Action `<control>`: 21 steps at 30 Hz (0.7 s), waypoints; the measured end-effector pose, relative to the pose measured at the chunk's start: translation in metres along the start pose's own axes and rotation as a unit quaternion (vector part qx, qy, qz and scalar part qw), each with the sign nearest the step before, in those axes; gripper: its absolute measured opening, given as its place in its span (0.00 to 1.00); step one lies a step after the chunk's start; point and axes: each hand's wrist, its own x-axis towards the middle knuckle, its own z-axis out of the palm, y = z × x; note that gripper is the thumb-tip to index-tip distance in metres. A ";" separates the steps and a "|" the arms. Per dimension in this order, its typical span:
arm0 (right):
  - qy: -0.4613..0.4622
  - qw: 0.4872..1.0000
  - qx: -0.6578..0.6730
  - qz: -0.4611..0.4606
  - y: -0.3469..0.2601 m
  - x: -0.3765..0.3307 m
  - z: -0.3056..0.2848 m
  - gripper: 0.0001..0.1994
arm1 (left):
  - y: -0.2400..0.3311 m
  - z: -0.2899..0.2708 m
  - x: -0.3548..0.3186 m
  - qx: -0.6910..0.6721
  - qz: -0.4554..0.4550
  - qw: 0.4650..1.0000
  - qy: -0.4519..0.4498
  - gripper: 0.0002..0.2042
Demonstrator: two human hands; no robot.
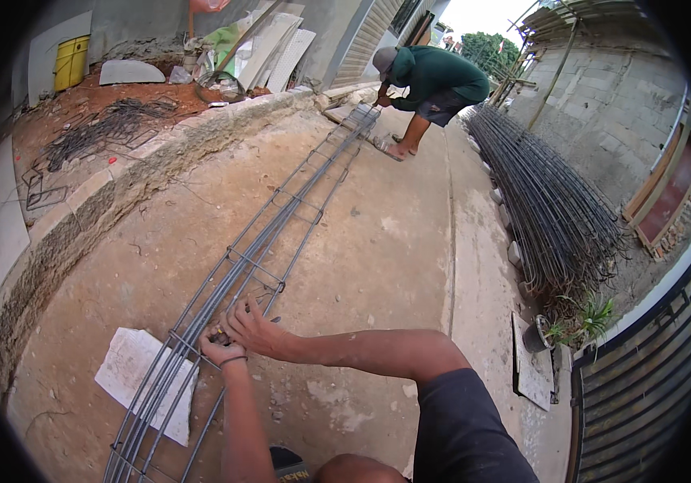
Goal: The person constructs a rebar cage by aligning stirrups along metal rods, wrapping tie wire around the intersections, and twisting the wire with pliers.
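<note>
A long cage of steel rebar (259, 254), bars tied through square stirrups, runs from the lower left up to the far centre. Low over its near part, my left hand (218, 349) is closed, a dark band around its wrist. Something small and dark shows at its fingers, too small to name. Against it, my right hand (254, 328) is closed too, its bent fingers at the bars; what they pinch is hidden. Beneath the cage near my hands lies a broken white board (138, 372).
At the cage's far end a person (442, 80) in a green top bends over it. Bundled rebar (547, 201) lines the right wall, near a potted plant (537, 334) and slatted gate (643, 386). Left, beyond a concrete kerb (92, 189), lie loose stirrups (108, 133) and a yellow container (71, 63).
</note>
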 end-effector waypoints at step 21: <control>-0.263 0.830 0.487 -0.069 0.038 0.032 -0.006 0.20 | 0.020 -0.008 -0.004 0.028 -0.064 0.998 0.003 0.13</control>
